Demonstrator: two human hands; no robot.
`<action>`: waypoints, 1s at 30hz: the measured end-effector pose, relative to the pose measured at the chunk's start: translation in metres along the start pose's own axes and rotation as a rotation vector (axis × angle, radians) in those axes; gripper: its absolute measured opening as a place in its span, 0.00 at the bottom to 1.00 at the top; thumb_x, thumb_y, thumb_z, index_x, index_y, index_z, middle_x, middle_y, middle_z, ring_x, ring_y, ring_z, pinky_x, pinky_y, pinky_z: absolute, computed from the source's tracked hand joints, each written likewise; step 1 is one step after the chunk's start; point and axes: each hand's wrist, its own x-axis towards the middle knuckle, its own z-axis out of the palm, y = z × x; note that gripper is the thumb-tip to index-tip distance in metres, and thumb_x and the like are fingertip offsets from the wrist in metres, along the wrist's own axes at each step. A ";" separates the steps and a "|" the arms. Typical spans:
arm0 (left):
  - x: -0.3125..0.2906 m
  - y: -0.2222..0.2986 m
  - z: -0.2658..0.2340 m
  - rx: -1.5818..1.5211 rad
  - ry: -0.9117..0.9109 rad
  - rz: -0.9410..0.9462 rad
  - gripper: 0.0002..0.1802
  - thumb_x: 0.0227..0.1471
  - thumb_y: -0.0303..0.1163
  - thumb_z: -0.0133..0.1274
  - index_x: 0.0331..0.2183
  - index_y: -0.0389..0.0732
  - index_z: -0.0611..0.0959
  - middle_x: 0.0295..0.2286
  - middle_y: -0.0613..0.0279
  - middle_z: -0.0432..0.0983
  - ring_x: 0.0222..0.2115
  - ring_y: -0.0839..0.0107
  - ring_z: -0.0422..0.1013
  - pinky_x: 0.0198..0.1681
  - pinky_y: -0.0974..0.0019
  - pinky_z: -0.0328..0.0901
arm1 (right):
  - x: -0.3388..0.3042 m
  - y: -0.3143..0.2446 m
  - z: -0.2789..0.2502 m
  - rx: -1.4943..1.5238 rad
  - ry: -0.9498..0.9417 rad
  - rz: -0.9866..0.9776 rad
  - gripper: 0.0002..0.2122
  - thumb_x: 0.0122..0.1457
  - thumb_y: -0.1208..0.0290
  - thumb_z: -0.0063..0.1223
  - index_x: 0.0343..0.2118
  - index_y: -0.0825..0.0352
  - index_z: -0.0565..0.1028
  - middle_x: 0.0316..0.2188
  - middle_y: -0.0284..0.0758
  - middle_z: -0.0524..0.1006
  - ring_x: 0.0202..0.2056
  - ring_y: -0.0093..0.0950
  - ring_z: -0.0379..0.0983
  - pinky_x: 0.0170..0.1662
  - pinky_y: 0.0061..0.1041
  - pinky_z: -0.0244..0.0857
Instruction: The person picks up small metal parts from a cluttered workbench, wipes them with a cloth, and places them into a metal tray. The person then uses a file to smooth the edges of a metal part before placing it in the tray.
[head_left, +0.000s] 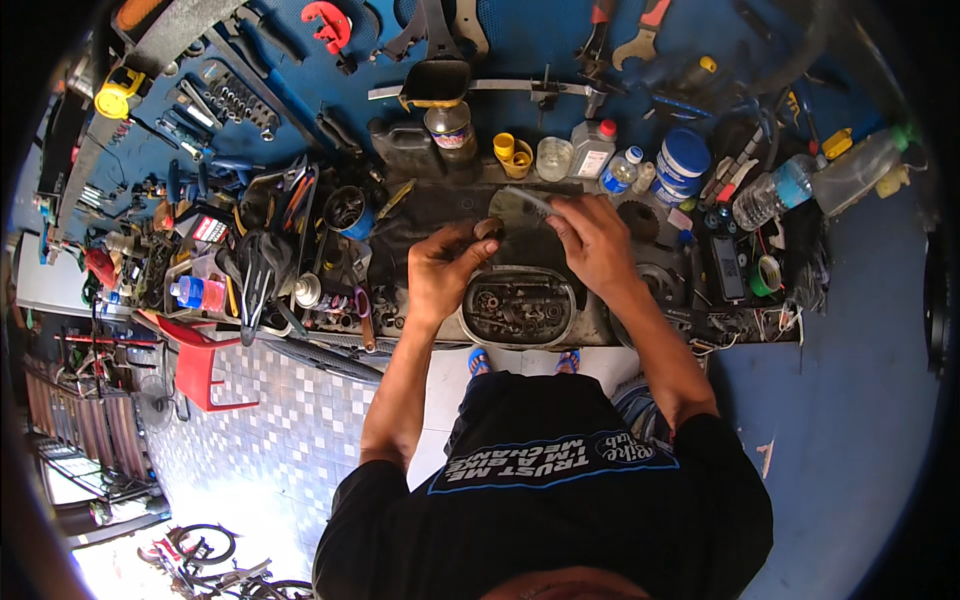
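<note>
My left hand [445,270] is closed around a small round brownish metal part [488,229], pinched between thumb and fingers. In my right hand [595,240] is a slim grey stick-like tool [528,199], its far end pointing left above the bench; too little of it shows to name its kind. The two hands are apart, with the tool's tip a short way above and right of the round part. Just below them, at the bench's front edge, sits an oval metal tray [464,312] full of small dark metal parts.
Bottles and tubs, among them a blue-and-white tub [682,160], line the bench's back. A bicycle saddle [258,275] and a blue can of parts [348,212] lie left. A phone [727,268] is at right. Tools hang on the blue wall; a red chair [203,365] stands left.
</note>
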 end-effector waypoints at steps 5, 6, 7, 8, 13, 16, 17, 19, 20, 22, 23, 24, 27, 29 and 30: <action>0.003 -0.016 0.000 0.120 0.000 0.011 0.15 0.54 0.25 0.71 0.43 0.31 0.88 0.35 0.62 0.84 0.33 0.79 0.77 0.34 0.73 0.72 | 0.011 -0.027 0.007 0.124 0.059 -0.061 0.10 0.58 0.76 0.67 0.43 0.69 0.82 0.35 0.40 0.81 0.36 0.41 0.77 0.41 0.37 0.71; 0.000 -0.011 0.002 -0.008 0.009 -0.008 0.16 0.53 0.26 0.72 0.43 0.31 0.88 0.34 0.63 0.84 0.32 0.80 0.76 0.34 0.74 0.71 | 0.002 -0.008 0.005 0.092 0.007 -0.034 0.10 0.59 0.76 0.66 0.42 0.69 0.82 0.35 0.40 0.81 0.36 0.41 0.77 0.41 0.37 0.71; -0.004 -0.009 0.002 -0.134 0.024 -0.034 0.17 0.52 0.28 0.73 0.43 0.31 0.88 0.34 0.64 0.84 0.32 0.81 0.75 0.33 0.74 0.69 | 0.005 -0.008 0.001 0.069 -0.051 -0.005 0.09 0.59 0.76 0.66 0.42 0.70 0.82 0.35 0.40 0.81 0.36 0.41 0.76 0.41 0.37 0.71; -0.003 -0.011 0.001 -0.094 0.033 -0.035 0.17 0.51 0.27 0.73 0.43 0.32 0.88 0.34 0.65 0.84 0.31 0.81 0.74 0.33 0.74 0.69 | 0.006 -0.011 -0.001 0.100 -0.021 0.029 0.09 0.59 0.76 0.66 0.41 0.70 0.81 0.36 0.40 0.81 0.36 0.41 0.77 0.41 0.37 0.71; 0.000 -0.014 0.004 0.051 0.026 0.036 0.14 0.54 0.23 0.70 0.43 0.32 0.89 0.33 0.64 0.84 0.31 0.77 0.77 0.31 0.73 0.70 | 0.003 -0.020 0.011 0.185 0.034 -0.017 0.09 0.59 0.76 0.66 0.41 0.69 0.81 0.36 0.40 0.81 0.36 0.41 0.77 0.39 0.36 0.71; 0.000 -0.010 0.003 -0.113 0.038 0.034 0.14 0.52 0.25 0.72 0.41 0.34 0.89 0.32 0.65 0.83 0.28 0.80 0.75 0.30 0.75 0.67 | 0.004 -0.008 -0.002 0.155 -0.043 0.080 0.08 0.59 0.77 0.66 0.41 0.69 0.80 0.38 0.40 0.81 0.38 0.41 0.77 0.40 0.35 0.72; 0.000 -0.012 0.004 -0.049 0.030 0.021 0.14 0.52 0.24 0.71 0.42 0.34 0.89 0.32 0.64 0.83 0.28 0.80 0.76 0.31 0.74 0.68 | 0.011 -0.019 -0.006 0.181 -0.020 0.027 0.09 0.60 0.75 0.65 0.42 0.68 0.81 0.37 0.40 0.81 0.38 0.41 0.77 0.41 0.36 0.71; 0.002 -0.014 0.005 0.087 -0.001 0.001 0.13 0.53 0.23 0.70 0.42 0.33 0.89 0.32 0.63 0.83 0.30 0.78 0.77 0.33 0.73 0.71 | 0.022 -0.039 -0.006 0.229 0.042 -0.074 0.10 0.61 0.72 0.65 0.44 0.68 0.81 0.37 0.40 0.81 0.39 0.42 0.76 0.43 0.38 0.71; 0.007 -0.012 0.006 0.204 0.042 0.077 0.13 0.53 0.23 0.70 0.42 0.33 0.89 0.33 0.63 0.84 0.33 0.78 0.78 0.35 0.72 0.72 | 0.014 -0.026 0.002 0.215 0.024 -0.015 0.10 0.60 0.73 0.65 0.43 0.68 0.82 0.37 0.40 0.81 0.39 0.43 0.76 0.44 0.39 0.71; -0.001 -0.008 0.003 0.043 0.015 0.046 0.13 0.53 0.22 0.70 0.41 0.32 0.88 0.35 0.62 0.84 0.33 0.78 0.78 0.37 0.72 0.73 | 0.006 -0.005 -0.003 0.127 -0.075 0.005 0.10 0.59 0.75 0.66 0.43 0.68 0.81 0.37 0.40 0.81 0.38 0.42 0.77 0.42 0.37 0.71; -0.002 -0.007 0.001 -0.035 0.004 0.031 0.12 0.53 0.22 0.70 0.41 0.31 0.88 0.36 0.62 0.85 0.33 0.78 0.78 0.39 0.72 0.73 | 0.008 0.000 -0.005 0.086 -0.125 0.013 0.10 0.59 0.77 0.66 0.42 0.69 0.81 0.37 0.41 0.81 0.38 0.42 0.77 0.42 0.36 0.71; 0.003 -0.007 -0.002 0.128 0.011 0.096 0.12 0.53 0.22 0.70 0.41 0.32 0.88 0.36 0.62 0.85 0.33 0.78 0.78 0.39 0.72 0.74 | 0.004 -0.002 -0.007 0.101 -0.041 0.033 0.10 0.58 0.77 0.66 0.42 0.68 0.81 0.37 0.40 0.81 0.39 0.42 0.77 0.42 0.36 0.71; 0.006 -0.021 -0.003 0.295 0.029 0.096 0.14 0.53 0.22 0.70 0.42 0.32 0.89 0.37 0.61 0.84 0.34 0.77 0.78 0.37 0.71 0.74 | 0.025 -0.038 -0.007 0.190 0.051 -0.072 0.10 0.58 0.75 0.66 0.43 0.68 0.81 0.37 0.40 0.81 0.39 0.42 0.76 0.42 0.37 0.70; 0.003 -0.018 0.000 0.181 -0.036 0.052 0.14 0.54 0.21 0.68 0.44 0.30 0.87 0.39 0.57 0.85 0.35 0.73 0.80 0.36 0.68 0.77 | 0.008 -0.022 0.009 0.144 -0.046 -0.015 0.09 0.59 0.74 0.65 0.43 0.64 0.81 0.36 0.40 0.79 0.40 0.43 0.75 0.44 0.41 0.70; -0.001 -0.022 -0.002 0.015 -0.063 0.031 0.14 0.55 0.20 0.67 0.45 0.30 0.87 0.40 0.56 0.85 0.36 0.71 0.80 0.36 0.67 0.78 | 0.000 0.000 0.006 0.057 -0.106 0.002 0.09 0.59 0.74 0.65 0.43 0.65 0.81 0.37 0.40 0.79 0.41 0.43 0.75 0.44 0.41 0.70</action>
